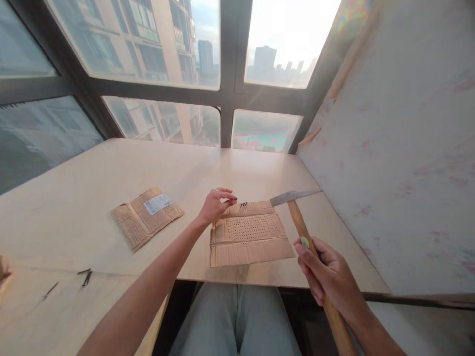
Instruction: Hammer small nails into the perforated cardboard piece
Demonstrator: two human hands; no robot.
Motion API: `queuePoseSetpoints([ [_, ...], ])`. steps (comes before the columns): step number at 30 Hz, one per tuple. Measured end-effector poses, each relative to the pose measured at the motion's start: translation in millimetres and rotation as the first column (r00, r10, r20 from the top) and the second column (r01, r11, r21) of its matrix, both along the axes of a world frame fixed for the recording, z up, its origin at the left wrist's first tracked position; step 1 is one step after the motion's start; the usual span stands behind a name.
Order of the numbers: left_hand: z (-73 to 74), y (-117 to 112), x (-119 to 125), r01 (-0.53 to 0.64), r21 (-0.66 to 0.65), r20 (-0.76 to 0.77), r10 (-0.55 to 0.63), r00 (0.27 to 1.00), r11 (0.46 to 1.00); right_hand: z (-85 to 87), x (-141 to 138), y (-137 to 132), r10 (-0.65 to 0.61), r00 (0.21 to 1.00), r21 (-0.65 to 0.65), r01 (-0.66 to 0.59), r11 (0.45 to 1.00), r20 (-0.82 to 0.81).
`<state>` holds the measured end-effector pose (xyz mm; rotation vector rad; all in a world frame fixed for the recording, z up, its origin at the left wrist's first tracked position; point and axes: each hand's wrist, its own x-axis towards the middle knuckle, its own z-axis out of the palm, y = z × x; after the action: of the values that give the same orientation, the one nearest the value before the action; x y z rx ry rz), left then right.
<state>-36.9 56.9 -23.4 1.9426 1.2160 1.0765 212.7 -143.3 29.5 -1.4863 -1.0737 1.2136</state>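
Note:
My right hand (326, 269) is wrapped round the wooden handle of a hammer (305, 230). The hammer's long, narrow metal head is raised beside the far right corner of a cardboard sheet (252, 252). Rows of small dark holes or dots cover the sheet's middle panel. At the sheet's far left corner, my left hand (217, 203) is closed in a pinch, with a small dark nail showing at the fingertips; most of it is hidden. Just right of those fingertips, several dark nails (244, 204) are at the sheet's far edge; whether they stand or lie is hard to tell.
Left of the sheet lies a second piece of cardboard (148, 217) bearing a white label. More loose dark nails (86, 278) are on the near left of the pale tabletop (92, 193). A wallpapered wall (408, 188) borders the table on the right, and windows stand behind it.

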Motion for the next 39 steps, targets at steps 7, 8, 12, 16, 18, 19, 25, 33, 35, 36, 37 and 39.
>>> queuePoseSetpoints([
  [7, 3.3, 2.5, -0.1, 0.04, -0.069, -0.078, -0.046, 0.996, 0.997, -0.5, -4.1, 8.4, 0.034, 0.999, 0.016, -0.034, 0.999, -0.001],
  [8, 5.0, 3.0, 0.4, 0.041, -0.061, -0.077, -0.046, 0.996, 0.997, -0.4, -4.6, 9.0, 0.037, 0.999, 0.017, -0.037, 0.999, 0.001],
  [12, 10.7, 3.4, 4.8, 0.072, -0.055, -0.05, -0.075, 0.996, 0.996, -0.1, -5.9, 12.7, 0.051, 0.999, 0.018, -0.051, 0.999, -0.003],
  [16, 12.5, 1.1, 8.3, 0.07, -0.092, -0.046, -0.074, 0.996, 0.993, 0.0, -7.2, 17.9, 0.078, 0.996, 0.038, -0.077, 0.996, -0.032],
  [18, 11.9, 0.6, 8.4, 0.059, -0.101, -0.051, -0.064, 0.997, 0.993, -0.2, -8.2, 20.3, 0.092, 0.994, 0.049, -0.089, 0.995, -0.053],
  [19, 11.3, 0.6, 8.2, 0.058, -0.105, -0.05, -0.064, 0.997, 0.993, -0.5, -8.7, 21.3, 0.095, 0.994, 0.052, -0.092, 0.994, -0.059],
  [25, 7.2, 2.5, 8.6, 0.058, -0.132, -0.033, -0.063, 0.997, 0.989, -1.1, -11.6, 25.0, 0.087, 0.994, 0.037, -0.084, 0.996, -0.067],
  [33, 6.7, -0.7, 10.7, 0.063, -0.136, -0.051, -0.071, 0.996, 0.989, -3.7, -12.0, 29.3, 0.095, 0.992, 0.018, -0.094, 0.995, -0.083],
  [35, 7.4, -1.3, 11.2, 0.052, -0.117, -0.064, -0.06, 0.996, 0.992, -6.8, -12.1, 31.3, 0.101, 0.992, 0.025, -0.1, 0.995, -0.074],
  [36, 8.1, -1.5, 11.5, 0.049, -0.105, -0.071, -0.057, 0.996, 0.993, -8.5, -12.3, 32.7, 0.106, 0.992, 0.032, -0.104, 0.994, -0.069],
  [37, 9.1, -1.6, 11.8, 0.049, -0.092, -0.08, -0.056, 0.995, 0.995, -10.2, -12.5, 34.3, 0.113, 0.992, 0.041, -0.11, 0.993, -0.064],
  [39, 11.7, -1.7, 12.1, 0.061, -0.067, -0.104, -0.067, 0.992, 0.996, -13.0, -13.0, 38.5, 0.132, 0.99, 0.051, -0.129, 0.99, -0.055],
])
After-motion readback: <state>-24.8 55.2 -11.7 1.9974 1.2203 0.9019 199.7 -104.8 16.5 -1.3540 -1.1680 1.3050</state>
